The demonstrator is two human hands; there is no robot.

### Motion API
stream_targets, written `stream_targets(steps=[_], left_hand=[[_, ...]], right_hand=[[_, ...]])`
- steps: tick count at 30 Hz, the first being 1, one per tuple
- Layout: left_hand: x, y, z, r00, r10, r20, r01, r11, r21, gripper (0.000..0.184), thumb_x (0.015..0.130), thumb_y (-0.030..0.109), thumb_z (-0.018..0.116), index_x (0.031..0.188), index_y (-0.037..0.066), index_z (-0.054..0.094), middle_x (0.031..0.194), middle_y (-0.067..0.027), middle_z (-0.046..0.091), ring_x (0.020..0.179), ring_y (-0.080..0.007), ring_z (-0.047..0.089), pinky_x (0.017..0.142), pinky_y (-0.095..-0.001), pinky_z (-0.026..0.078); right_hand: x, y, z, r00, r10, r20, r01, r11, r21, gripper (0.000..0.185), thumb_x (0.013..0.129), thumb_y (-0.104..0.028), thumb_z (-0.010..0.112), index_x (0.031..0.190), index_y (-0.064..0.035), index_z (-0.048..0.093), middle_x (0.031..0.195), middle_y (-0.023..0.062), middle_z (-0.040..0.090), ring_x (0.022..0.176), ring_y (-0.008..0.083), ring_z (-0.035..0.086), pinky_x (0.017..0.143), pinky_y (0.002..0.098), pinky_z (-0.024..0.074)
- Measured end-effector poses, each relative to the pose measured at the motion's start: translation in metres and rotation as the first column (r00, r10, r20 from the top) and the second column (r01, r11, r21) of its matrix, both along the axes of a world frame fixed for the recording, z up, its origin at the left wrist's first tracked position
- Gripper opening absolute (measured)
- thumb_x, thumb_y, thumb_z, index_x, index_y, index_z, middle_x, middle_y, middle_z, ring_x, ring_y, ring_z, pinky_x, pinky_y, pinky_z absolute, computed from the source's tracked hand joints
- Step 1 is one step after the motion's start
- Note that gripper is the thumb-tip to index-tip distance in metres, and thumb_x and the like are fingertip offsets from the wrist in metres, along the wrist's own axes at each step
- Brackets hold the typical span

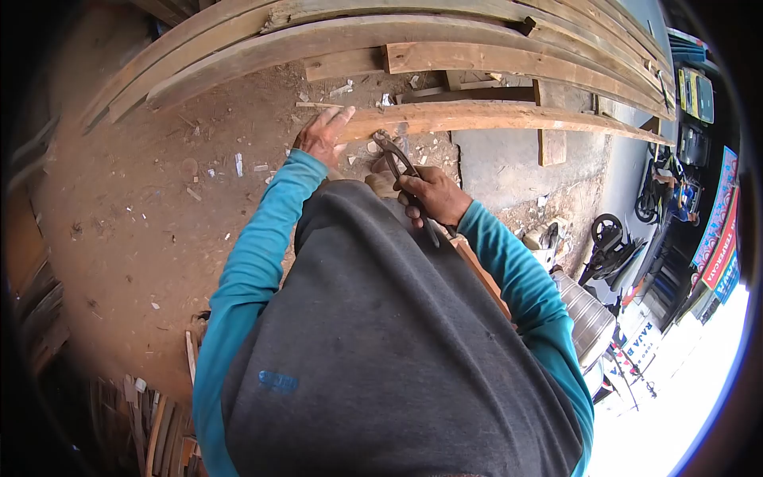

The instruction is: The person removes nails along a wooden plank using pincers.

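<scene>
– Those pincers look like plain metal from here, dull and worn rather than shiny.
– And the beam is bare wood, matt, a bit rough along its face.
– Same with the stacked planks: wood again, dry-looking, no gloss.
– The shirt's matt cloth; the sleeves are fabric too, all wrinkles.
– Ground's gritty, like dry earth. That slab looks like concrete, flat and dull.

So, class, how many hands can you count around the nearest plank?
2: the left hand is at the plank's end; the right hand grips the pincers at its near edge. Some fingers are hidden.
</scene>
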State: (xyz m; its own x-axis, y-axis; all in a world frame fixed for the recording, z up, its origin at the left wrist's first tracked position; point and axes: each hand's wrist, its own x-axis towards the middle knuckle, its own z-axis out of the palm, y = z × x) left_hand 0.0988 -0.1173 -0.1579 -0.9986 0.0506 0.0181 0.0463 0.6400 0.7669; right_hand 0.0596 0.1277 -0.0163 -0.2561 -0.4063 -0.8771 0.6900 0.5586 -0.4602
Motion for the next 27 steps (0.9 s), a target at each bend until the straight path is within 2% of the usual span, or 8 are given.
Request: stream_targets(steps=[3, 5, 6, 12, 13, 17, 22, 27], left_hand=[[-0.003, -0.001, -0.005, 1.000, -0.027, -0.004, 0.027, 1.000, -0.014, 0.064, 0.073, 0.003, 0.079, 0.133, 0.012, 0.060, 0.128, -0.0151, 0.062, 0.114, -0.0356, 0.062, 0.096, -0.0410, 0.053], [-0.012, -0.005, -0.009, 0.999, -0.038, -0.028, 0.037, 0.998, -0.052, 0.062, 0.073, 0.006, 0.080, 0.132, 0.012, 0.060, 0.125, -0.0151, 0.064, 0.112, -0.0347, 0.063, 0.096, -0.0399, 0.053], [-0.017, -0.006, -0.011, 0.987, -0.010, 0.159, 0.005, 0.999, 0.032, 0.061, 0.074, 0.009, 0.082, 0.131, 0.011, 0.060, 0.121, -0.0154, 0.066, 0.110, -0.0337, 0.065, 0.096, -0.0387, 0.053], [-0.035, -0.016, -0.019, 0.901, -0.134, 0.412, 0.044, 0.974, 0.221, 0.060, 0.078, 0.021, 0.084, 0.131, 0.008, 0.060, 0.119, -0.0149, 0.070, 0.110, -0.0246, 0.067, 0.098, -0.0361, 0.051], [-0.028, -0.011, -0.002, 0.912, -0.032, 0.409, -0.065, 0.973, 0.222, 0.061, 0.081, 0.026, 0.082, 0.134, 0.008, 0.058, 0.121, -0.0144, 0.069, 0.113, -0.0237, 0.065, 0.099, -0.0362, 0.050], [-0.008, -0.004, -0.009, 0.900, 0.229, 0.371, -0.359, 0.871, 0.335, 0.065, 0.088, 0.049, 0.074, 0.137, 0.010, 0.058, 0.129, -0.0167, 0.064, 0.121, -0.0255, 0.060, 0.102, -0.0375, 0.049], [-0.002, 0.014, -0.011, 0.788, 0.362, 0.498, -0.604, 0.611, 0.511, 0.069, 0.090, 0.059, 0.066, 0.138, 0.011, 0.058, 0.126, -0.0157, 0.065, 0.121, -0.0265, 0.059, 0.102, -0.0402, 0.049], [-0.004, 0.008, -0.005, 0.907, 0.253, 0.337, -0.328, 0.926, 0.189, 0.062, 0.079, 0.037, 0.083, 0.130, 0.011, 0.059, 0.121, -0.0119, 0.067, 0.114, -0.0228, 0.063, 0.100, -0.0374, 0.049]], right_hand=[[-0.032, 0.031, -0.011, 0.838, 0.483, -0.254, -0.461, 0.875, 0.144, 0.027, 0.104, -0.023, 0.048, 0.107, 0.0034, 0.052, 0.069, 0.0145, 0.060, 0.057, 0.0272, 0.064, 0.054, 0.0400, 0.0532], [-0.042, 0.053, -0.036, 0.283, 0.574, -0.769, -0.669, 0.692, 0.271, 0.023, 0.102, -0.019, 0.050, 0.108, 0.0027, 0.053, 0.074, 0.0229, 0.062, 0.066, 0.0413, 0.064, 0.059, 0.0474, 0.0515], [-0.047, 0.064, -0.038, 0.263, 0.680, -0.684, -0.667, 0.641, 0.381, 0.020, 0.100, -0.016, 0.052, 0.109, 0.0018, 0.054, 0.081, 0.0283, 0.062, 0.080, 0.0495, 0.061, 0.068, 0.0526, 0.0488], [-0.046, 0.167, 0.004, 0.744, 0.302, -0.596, -0.084, 0.927, 0.365, 0.033, 0.101, -0.026, 0.053, 0.115, 0.0029, 0.059, 0.077, 0.0213, 0.063, 0.072, 0.0325, 0.067, 0.066, 0.0445, 0.0511], [-0.048, 0.199, 0.005, 0.758, 0.040, -0.651, 0.121, 0.972, 0.201, 0.036, 0.101, -0.028, 0.053, 0.117, 0.0037, 0.061, 0.080, 0.0142, 0.065, 0.067, 0.0212, 0.067, 0.062, 0.0376, 0.0534], [-0.075, 0.301, 0.028, 0.547, -0.704, -0.453, 0.645, 0.700, -0.307, 0.061, 0.090, -0.006, 0.041, 0.150, 0.0047, 0.029, 0.132, 0.0294, 0.054, 0.117, 0.0413, 0.062, 0.094, 0.0487, 0.0575], [-0.073, 0.324, 0.028, 0.541, -0.661, -0.520, 0.649, 0.721, -0.241, 0.066, 0.086, -0.004, 0.040, 0.151, 0.0048, 0.027, 0.132, 0.0284, 0.055, 0.117, 0.0382, 0.062, 0.093, 0.0453, 0.0575], [-0.038, 0.238, 0.003, 0.785, -0.546, -0.293, 0.469, 0.832, -0.296, 0.064, 0.089, -0.010, 0.041, 0.150, 0.0040, 0.033, 0.124, 0.0249, 0.061, 0.108, 0.0336, 0.067, 0.093, 0.0427, 0.0562]])
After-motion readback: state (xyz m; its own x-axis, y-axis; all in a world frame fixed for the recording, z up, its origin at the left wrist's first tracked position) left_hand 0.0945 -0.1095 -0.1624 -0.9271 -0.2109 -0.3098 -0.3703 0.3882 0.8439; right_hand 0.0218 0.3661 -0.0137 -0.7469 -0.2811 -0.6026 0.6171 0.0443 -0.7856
